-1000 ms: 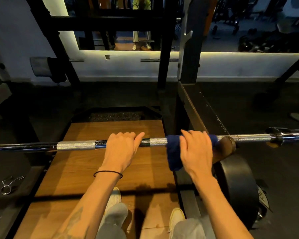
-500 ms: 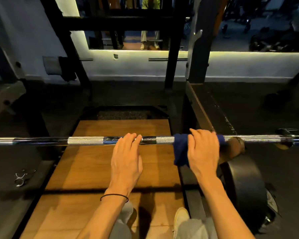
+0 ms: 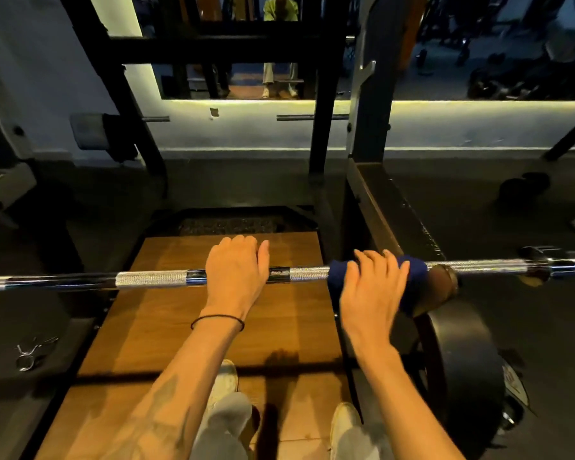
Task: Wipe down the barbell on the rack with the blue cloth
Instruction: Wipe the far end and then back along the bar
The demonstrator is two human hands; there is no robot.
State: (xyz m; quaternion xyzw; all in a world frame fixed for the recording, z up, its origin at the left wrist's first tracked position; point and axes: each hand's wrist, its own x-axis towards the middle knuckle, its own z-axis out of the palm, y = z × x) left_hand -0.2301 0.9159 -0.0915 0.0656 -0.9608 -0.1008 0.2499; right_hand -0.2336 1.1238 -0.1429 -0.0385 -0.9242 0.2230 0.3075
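While the wipe is under way, item one is the barbell [image 3: 153, 278], lying level across the view on the rack [image 3: 384, 207], its knurled silver sections alternating with dark smooth bands; item two, the blue cloth [image 3: 412, 268], is draped over the shaft just inside the right-hand rack support, one end hanging down below the bar; item three, the right hand [image 3: 370, 293], lies over the cloth with fingers [image 3: 365, 260] curled across the top, grasping cloth and bar together; item four, the left hand [image 3: 234, 270], rests on the bare shaft near the middle, fingers laid fairly straight over the far side, released and holding nothing, seemingly steadying the bar; progress, as a judgement: mid-task, with the cloth at the right inner part of the shaft, the long stretch to the left and the sleeve [image 3: 565, 262] on the right apparently not yet reached, though which sections are already clean cannot be told from the surface; surroundings: wooden platform [image 3: 166, 327] beneath the bar, black weight plate [image 3: 462, 356] leaning at lower right, spring collar [image 3: 30, 351] lying on the dark floor at left, mirror [image 3: 478, 44] along the far wall; containers: none visible, so no contents to record
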